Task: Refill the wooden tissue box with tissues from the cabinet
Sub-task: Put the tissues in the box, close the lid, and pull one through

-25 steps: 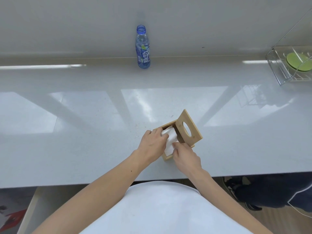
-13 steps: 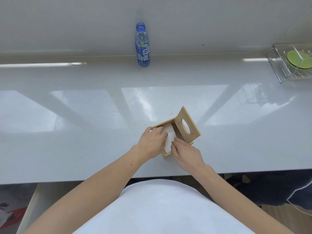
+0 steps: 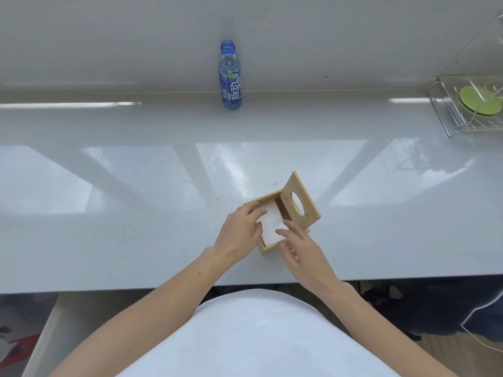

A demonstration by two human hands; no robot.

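Observation:
The wooden tissue box [image 3: 268, 199] stands on the white counter [image 3: 136, 227] near its front edge. Its lid [image 3: 296, 186], which has an oval hole, is tipped up on the right side. A flat white stack of tissues [image 3: 270, 224] lies inside the box. My left hand [image 3: 239, 229] rests over the box's left wall, with its thumb and fingertips pressing on the tissues' left edge. My right hand [image 3: 304, 251] lies flat with fingers spread, its fingertips touching the near right corner of the tissues. Neither hand grips anything.
A blue drink bottle [image 3: 230, 85] without a cap stands at the back against the wall. At the far right, a clear rack [image 3: 446, 110] holds a green plate [image 3: 479, 100]. Dark fabric [image 3: 435, 308] lies below the counter's front edge on the right.
The tissues have gone from bunched between my fingers to lying flat in the box. Both hands have loosened, and my right hand's fingers have spread out.

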